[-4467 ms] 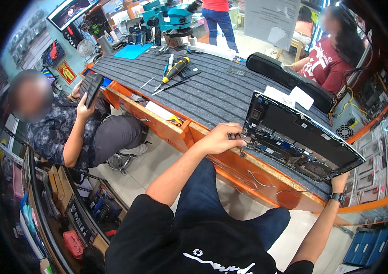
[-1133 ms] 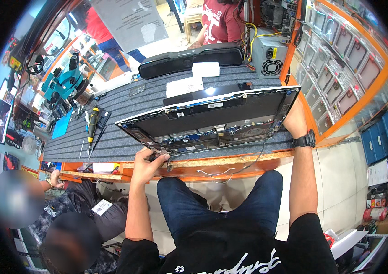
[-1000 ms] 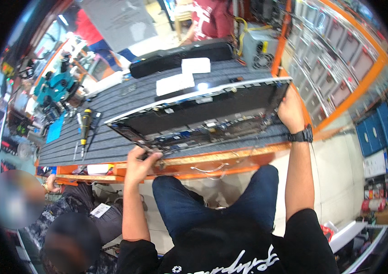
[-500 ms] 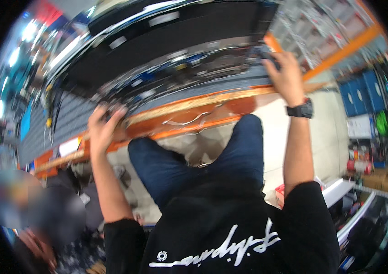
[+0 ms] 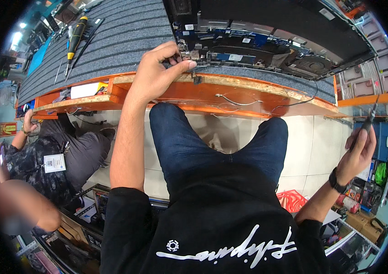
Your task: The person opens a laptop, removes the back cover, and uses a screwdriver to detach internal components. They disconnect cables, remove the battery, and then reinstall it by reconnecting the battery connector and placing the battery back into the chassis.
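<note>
An opened laptop [image 5: 261,42] stands on the workbench with its circuit boards and a fan [image 5: 313,64] exposed. At its near left corner is my left hand [image 5: 159,68], thumb and fingers closed on the edge by the hinge parts. The fingertips are partly hidden behind the hand. My right hand [image 5: 359,153] is off to the right, away from the laptop, beyond the bench's end. It is closed round the dark handle of a screwdriver [image 5: 368,124], whose thin shaft points up and away.
A ribbed grey mat [image 5: 125,39] covers the wooden bench. A yellow-and-black screwdriver [image 5: 76,39] lies on it beside tweezers [image 5: 84,51]. Below are orange drawers [image 5: 248,98] with wire handles, one partly open. A co-worker [image 5: 52,150] sits at the left. Parts bins [image 5: 356,75] stand at the right.
My right hand has left the laptop's right end and moved right and nearer, now with a screwdriver in it. My left hand stays at the laptop's left corner. The whole view has shifted.
</note>
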Demonstrator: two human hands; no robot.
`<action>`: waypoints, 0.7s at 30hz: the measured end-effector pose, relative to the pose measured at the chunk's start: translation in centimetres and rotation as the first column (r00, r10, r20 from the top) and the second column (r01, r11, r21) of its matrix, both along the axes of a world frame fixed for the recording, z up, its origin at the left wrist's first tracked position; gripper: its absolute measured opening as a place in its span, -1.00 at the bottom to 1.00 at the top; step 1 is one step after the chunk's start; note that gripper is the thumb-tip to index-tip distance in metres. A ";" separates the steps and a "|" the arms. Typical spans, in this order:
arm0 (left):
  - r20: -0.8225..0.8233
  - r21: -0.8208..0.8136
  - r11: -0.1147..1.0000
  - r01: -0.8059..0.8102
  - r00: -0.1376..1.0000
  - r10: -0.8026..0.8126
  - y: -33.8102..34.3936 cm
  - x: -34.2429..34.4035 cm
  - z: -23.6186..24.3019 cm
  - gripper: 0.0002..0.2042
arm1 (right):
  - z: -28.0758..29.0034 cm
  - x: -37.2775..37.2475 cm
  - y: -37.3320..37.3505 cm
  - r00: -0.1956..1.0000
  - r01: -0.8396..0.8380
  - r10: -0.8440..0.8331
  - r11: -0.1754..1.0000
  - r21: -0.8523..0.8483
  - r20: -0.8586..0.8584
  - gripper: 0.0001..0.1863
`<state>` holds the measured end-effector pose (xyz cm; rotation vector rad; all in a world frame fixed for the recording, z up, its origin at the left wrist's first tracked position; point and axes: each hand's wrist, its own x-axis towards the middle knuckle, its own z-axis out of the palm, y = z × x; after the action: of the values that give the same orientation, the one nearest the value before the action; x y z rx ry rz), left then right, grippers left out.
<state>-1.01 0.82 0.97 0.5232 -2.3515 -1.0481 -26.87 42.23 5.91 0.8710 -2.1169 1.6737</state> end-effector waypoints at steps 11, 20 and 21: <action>-0.101 -0.097 0.995 0.035 0.994 -0.045 -0.7 0.4 -1.0 -0.69 | -3.5 15.4 -12.4 0.924 -0.382 0.369 0.896 0.225 0.098 -0.60; -0.027 0.091 0.994 0.053 0.998 -0.051 -0.1 0.1 -0.4 -0.84 | -7.1 18.6 -16.6 0.969 -0.220 0.237 0.956 0.196 -0.071 -0.64; -0.066 0.147 0.987 0.069 0.996 -0.060 0.3 -0.1 -0.2 -0.85 | -7.5 18.7 -16.7 0.970 -0.205 0.224 0.962 0.181 -0.089 -0.65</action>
<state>-1.11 1.11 0.74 0.4648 -2.2617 -1.2593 -8.20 25.48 -1.57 1.2557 -2.1803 1.5170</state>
